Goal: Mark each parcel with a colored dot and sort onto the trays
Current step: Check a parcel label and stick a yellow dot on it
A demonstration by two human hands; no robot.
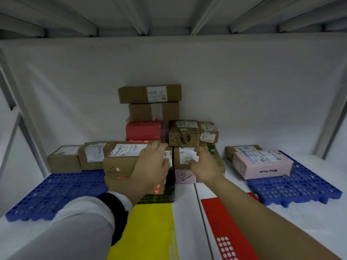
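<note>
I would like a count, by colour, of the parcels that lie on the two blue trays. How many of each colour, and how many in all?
Brown parcels: 3
Pink parcel: 1
Total: 4

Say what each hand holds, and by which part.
Right hand pinches the labelled box at its front top edge. Left hand lies on the big box, at its right end; whether that is a grip cannot be told.
</note>
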